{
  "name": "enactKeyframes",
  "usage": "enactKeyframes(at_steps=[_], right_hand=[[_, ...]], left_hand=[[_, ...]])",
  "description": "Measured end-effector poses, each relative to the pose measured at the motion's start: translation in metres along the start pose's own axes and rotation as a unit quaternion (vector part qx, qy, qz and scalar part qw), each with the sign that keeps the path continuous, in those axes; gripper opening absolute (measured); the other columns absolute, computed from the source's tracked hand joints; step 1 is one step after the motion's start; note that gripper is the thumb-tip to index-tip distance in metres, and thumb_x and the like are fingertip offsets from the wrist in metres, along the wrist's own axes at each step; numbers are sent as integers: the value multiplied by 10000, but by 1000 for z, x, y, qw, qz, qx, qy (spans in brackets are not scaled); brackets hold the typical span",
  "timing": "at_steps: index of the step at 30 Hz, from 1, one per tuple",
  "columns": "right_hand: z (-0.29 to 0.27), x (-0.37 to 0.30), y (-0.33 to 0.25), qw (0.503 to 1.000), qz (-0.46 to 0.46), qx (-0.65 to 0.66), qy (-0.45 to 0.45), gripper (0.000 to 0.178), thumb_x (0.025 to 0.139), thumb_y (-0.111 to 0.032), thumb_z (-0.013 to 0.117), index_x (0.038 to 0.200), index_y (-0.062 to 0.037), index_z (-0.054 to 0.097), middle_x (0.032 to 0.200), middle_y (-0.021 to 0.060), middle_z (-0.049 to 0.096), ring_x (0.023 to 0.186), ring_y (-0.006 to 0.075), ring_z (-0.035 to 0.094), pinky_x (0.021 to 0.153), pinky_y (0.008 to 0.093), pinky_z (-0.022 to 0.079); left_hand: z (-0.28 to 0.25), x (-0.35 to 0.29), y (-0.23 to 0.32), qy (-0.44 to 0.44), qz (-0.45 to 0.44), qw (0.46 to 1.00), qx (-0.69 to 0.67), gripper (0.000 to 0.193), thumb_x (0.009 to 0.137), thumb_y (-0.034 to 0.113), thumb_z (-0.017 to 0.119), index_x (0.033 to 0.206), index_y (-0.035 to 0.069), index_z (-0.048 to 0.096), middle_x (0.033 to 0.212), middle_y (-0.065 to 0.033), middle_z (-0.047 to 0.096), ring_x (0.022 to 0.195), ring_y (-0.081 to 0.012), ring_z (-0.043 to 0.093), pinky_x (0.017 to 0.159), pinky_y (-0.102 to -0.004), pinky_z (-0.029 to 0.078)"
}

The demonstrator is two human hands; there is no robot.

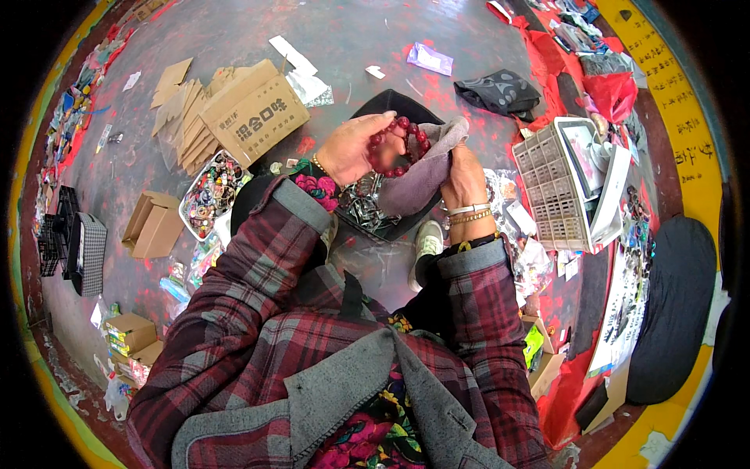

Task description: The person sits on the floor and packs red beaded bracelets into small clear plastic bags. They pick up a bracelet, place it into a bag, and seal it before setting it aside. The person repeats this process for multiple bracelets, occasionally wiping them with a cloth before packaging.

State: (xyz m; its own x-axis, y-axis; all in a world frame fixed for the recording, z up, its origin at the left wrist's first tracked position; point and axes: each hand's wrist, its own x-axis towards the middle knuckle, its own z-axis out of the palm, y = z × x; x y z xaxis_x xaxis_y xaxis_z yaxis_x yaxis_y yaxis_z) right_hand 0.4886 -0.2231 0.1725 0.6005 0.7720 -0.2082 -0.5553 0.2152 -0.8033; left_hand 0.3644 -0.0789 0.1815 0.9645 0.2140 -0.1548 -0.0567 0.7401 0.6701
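A dark red bead bracelet (403, 123) is looped at the fingers of my left hand (348, 151), which is closed on it. My right hand (466, 180) grips a greyish-purple cloth (418, 183); the cloth hangs down and its upper edge reaches the bracelet's right side. Some of the right fingers are hidden behind the cloth. Below both hands is a black open container (383, 102), with shiny metal pieces (367, 209) in it, partly covered by the cloth.
At the left stand a white basket of assorted jewellery (184, 209), an open cardboard box (152, 225) and a larger carton (255, 114) beside stacked cardboard. A beige plastic crate (551, 184) holds items at the right. A dark patterned cloth (498, 92) and purple packet (430, 59) lie ahead.
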Motion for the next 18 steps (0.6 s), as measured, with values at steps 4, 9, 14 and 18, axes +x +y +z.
enactKeyframes(at_steps=[4,9,14,18], right_hand=[[14,-9,-7,998,-38,-51,3,399,919,-335,426,1008,22,580,953,89,614,838,174,572,757,287,460],[-2,-5,8,969,-114,-221,-12,268,882,-202,490,1007,18,579,892,39,601,803,119,549,711,244,449],[-1,-1,17,932,-188,-310,-1,150,850,-147,531,884,-8,578,725,4,557,649,80,489,568,233,414],[-7,2,20,927,-199,-318,-13,156,856,-127,514,751,-15,538,630,-21,494,595,65,444,520,239,384]], left_hand=[[-7,0,6,3,29,999,-13,280,908,271,480,907,4,564,741,-85,619,630,-141,578,556,-240,456],[-2,0,2,-1,22,999,27,264,917,269,460,906,25,561,736,-82,620,596,-126,568,521,-238,441],[7,-3,-2,-30,-2,995,91,268,914,280,466,882,35,570,720,-65,617,564,-103,556,503,-219,428],[6,-3,-2,-38,-14,987,155,277,906,299,482,862,43,578,707,-54,614,547,-94,547,490,-198,411]])
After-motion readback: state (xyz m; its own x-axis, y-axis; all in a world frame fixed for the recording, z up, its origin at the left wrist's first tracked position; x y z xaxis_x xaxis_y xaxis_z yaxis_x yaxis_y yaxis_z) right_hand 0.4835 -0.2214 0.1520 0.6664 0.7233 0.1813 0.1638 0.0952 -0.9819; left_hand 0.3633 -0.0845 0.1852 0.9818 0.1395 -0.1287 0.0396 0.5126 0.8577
